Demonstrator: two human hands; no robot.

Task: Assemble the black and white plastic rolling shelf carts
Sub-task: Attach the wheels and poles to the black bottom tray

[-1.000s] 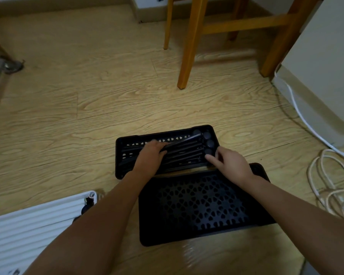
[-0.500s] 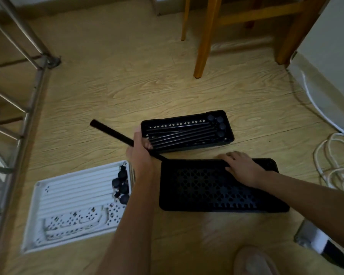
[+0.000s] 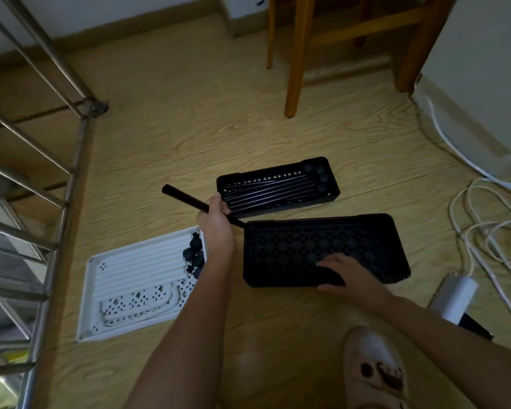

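My left hand [image 3: 216,225] grips a black tube [image 3: 183,197] whose lower end touches the near left corner of an upturned black perforated shelf tray [image 3: 351,237]. My right hand [image 3: 348,273] holds that tray's near edge, fingers on top and thumb at the rim. Behind it a second black tray [image 3: 332,194] lies open side up, holding several black tubes [image 3: 266,190] and black casters [image 3: 319,172]. To the left a white tray [image 3: 92,305] holds white tubes [image 3: 136,267] and black casters [image 3: 194,255].
A steel rack [image 3: 56,202] stands along the left. Wooden chair legs [image 3: 295,60] rise at the back. White cables [image 3: 490,219] and a white power strip [image 3: 455,296] lie at the right. My slippered foot [image 3: 375,370] is in the foreground on the wooden floor.
My left hand lifted one black tube out of the far tray and brought it to the near tray's corner. My right hand slid from the far tray to the near tray's front edge.
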